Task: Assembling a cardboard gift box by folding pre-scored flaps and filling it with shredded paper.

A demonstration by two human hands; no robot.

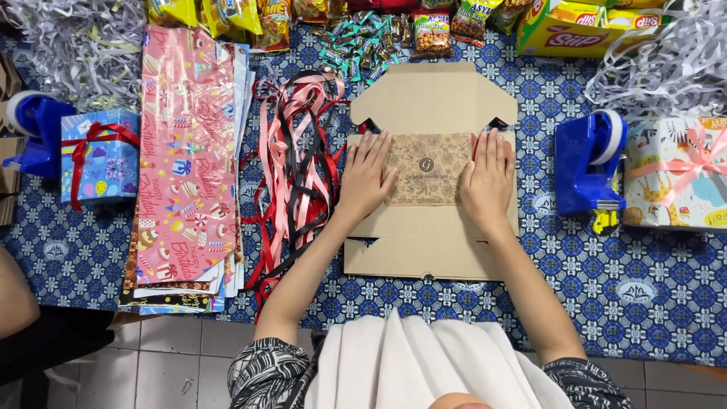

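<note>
A brown cardboard box [428, 98] lies unfolded in front of me on the blue patterned tablecloth [651, 288], its lid flap pointing away. A patterned brown panel [429, 168] sits in its middle. My left hand [365, 178] rests flat on the box's left side, fingers together and pointing away. My right hand [488, 180] lies flat on the right side in the same way. Neither hand grips anything.
Red, pink and black ribbons [299, 170] lie left of the box, beside stacked wrapping paper sheets [188, 163]. Blue tape dispensers stand at the right [589, 163] and far left [34, 129]. Wrapped gifts [98, 155] [678, 170], snack packets [432, 32] and shredded paper [72, 45] surround them.
</note>
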